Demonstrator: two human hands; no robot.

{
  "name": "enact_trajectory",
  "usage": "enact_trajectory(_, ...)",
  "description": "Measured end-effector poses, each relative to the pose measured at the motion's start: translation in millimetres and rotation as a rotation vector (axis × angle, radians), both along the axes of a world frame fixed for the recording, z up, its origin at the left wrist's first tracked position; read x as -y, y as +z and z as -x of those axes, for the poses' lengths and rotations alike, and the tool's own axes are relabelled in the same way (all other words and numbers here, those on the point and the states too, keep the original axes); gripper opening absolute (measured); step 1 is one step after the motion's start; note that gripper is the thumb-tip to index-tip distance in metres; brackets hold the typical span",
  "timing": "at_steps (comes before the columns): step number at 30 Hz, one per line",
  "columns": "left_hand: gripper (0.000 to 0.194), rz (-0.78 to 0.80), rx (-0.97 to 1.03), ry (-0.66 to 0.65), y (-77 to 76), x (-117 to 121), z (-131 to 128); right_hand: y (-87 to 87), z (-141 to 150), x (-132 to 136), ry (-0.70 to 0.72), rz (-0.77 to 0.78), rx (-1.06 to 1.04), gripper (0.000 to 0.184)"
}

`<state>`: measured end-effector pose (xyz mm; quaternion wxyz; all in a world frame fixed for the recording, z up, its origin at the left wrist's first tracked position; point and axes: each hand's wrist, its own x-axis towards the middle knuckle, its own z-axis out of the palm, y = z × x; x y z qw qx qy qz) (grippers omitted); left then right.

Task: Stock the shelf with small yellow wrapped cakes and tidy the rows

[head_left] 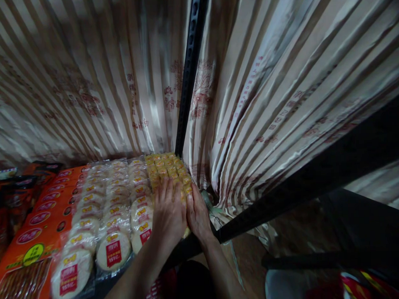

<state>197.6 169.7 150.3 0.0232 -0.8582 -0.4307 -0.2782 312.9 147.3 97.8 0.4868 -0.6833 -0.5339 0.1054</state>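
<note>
Small yellow-wrapped snack packets [165,166] lie in rows at the right end of a dark shelf. Flat on top of these packets rests my left hand [170,207], fingers stretched toward the back. My right hand [198,210] presses along the right side of the same packets, its fingers extended. Both hands hide the front part of the rows. Just left of them, round white crackers in clear wrappers [113,253] overlap in several columns.
Orange snack bags [32,234] overlap further left, beside dark bags [22,195]. A black slotted post [190,71] rises at the back corner before pleated printed curtains [266,86]. A black shelf beam [286,185] crosses on the right. Red-and-yellow packaging [364,285] lies lower right.
</note>
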Motion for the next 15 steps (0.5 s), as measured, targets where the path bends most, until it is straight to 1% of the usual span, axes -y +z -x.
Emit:
enact_trajectory(3, 0.049, -0.030, -0.019, -0.015, -13.6, 23, 12, 1.4, 2, 1, -0.001, -0.002, -0.019, 0.054)
enact_trajectory(5, 0.052, -0.044, -0.059, -0.015, -22.2, 30, 17, 1.6, 3, 2, 0.004, -0.011, -0.030, 0.055)
enact_trajectory(9, 0.055, -0.036, -0.128, -0.023, -34.5, 32, 21, 2.9, 4, 2, 0.003, -0.024, -0.045, 0.054)
enact_trajectory(15, 0.060, -0.001, -0.163, -0.016, -41.4, 29, 18, 1.5, 1, -1, -0.012, -0.030, -0.045, 0.052)
